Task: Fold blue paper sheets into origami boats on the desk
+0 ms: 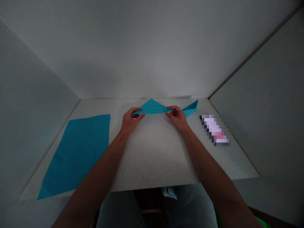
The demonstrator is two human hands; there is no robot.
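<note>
A folded piece of blue paper (153, 107) with a pointed top is held a little above the white table (152, 152). My left hand (130, 120) pinches its left end and my right hand (177, 117) pinches its right end. Both hands are closed on the paper. A second folded blue paper shape (191, 108) lies just right of my right hand.
A flat blue paper sheet (76, 152) lies on the table's left side, reaching the front edge. A blurred rectangular object (215, 129) lies at the right. White walls enclose the table on three sides. My lap shows below the front edge.
</note>
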